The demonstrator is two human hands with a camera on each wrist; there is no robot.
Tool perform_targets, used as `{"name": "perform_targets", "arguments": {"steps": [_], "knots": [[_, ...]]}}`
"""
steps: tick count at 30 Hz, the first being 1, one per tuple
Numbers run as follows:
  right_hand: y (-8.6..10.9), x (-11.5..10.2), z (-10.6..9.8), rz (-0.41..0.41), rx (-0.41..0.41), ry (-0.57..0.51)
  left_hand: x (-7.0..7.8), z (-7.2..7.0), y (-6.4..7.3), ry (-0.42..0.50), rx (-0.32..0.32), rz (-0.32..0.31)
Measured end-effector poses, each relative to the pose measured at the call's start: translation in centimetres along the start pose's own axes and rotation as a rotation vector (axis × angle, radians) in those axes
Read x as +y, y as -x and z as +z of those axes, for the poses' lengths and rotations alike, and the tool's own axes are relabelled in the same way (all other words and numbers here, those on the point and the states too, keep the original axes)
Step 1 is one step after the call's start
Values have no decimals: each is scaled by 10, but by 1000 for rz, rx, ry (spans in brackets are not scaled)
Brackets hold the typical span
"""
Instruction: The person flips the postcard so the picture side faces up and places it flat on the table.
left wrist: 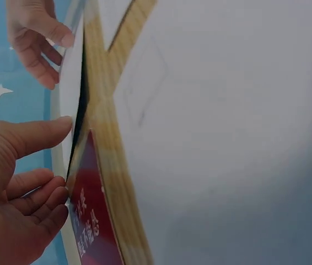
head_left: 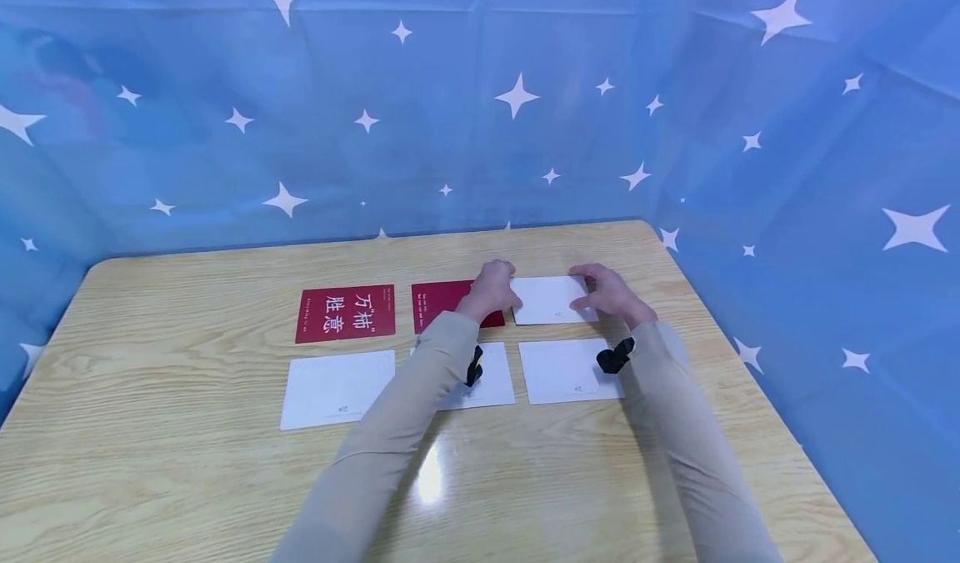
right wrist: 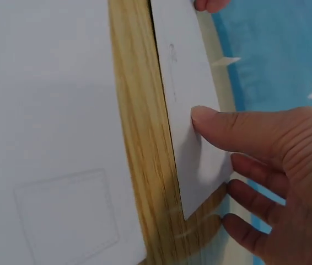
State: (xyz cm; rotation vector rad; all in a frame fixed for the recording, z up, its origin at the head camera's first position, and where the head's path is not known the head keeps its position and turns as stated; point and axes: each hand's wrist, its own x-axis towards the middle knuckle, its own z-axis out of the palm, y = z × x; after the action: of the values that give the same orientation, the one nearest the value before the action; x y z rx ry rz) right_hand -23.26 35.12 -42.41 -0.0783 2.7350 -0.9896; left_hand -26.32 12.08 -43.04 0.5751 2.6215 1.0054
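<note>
A white postcard point(head_left: 552, 300) lies at the back right of the table, between my two hands. My left hand point(head_left: 492, 289) pinches its left end, thumb on the white face and fingers at the edge. On the right end, the thumb of my right hand point(right wrist: 277, 160) presses the white face while the fingers curl at the far edge. In the left wrist view a dark gap shows under the postcard point(left wrist: 70, 105), so its near edge is slightly raised. Beside my left hand lies a red postcard point(head_left: 438, 300) with white print, partly covered by that hand.
Another red postcard point(head_left: 345, 314) with white characters lies at the back left. In the front row are a left white postcard point(head_left: 337, 388), a middle one point(head_left: 491, 375) partly under my left forearm, and a right one point(head_left: 562, 371). A blue starred curtain point(head_left: 450, 154) borders the wooden table point(head_left: 187, 338).
</note>
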Motion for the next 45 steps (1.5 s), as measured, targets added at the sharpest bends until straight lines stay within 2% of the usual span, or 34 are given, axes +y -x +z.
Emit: {"name": "perform_targets", "arguments": {"steps": [5, 13, 18, 23, 29, 36, 45], "knots": [[-6, -5, -2, -58, -21, 123, 1, 2, -1, -136, 9, 33], [-15, -11, -5, -21, -26, 281, 4, 2, 0, -202, 3, 39], [-13, -13, -6, 17, -5, 297, 3, 3, -3, -261, 10, 48], [-6, -13, -7, 47, 31, 268, 4, 3, -5, -307, 42, 58], [4, -2, -14, 77, 86, 196, 7, 3, -2, -222, 48, 58], [16, 8, -24, 60, 99, 81, 8, -2, 2, -5, 29, 58], [27, 6, -34, 23, 91, -6, 3, -8, 2, 183, 43, 153]]}}
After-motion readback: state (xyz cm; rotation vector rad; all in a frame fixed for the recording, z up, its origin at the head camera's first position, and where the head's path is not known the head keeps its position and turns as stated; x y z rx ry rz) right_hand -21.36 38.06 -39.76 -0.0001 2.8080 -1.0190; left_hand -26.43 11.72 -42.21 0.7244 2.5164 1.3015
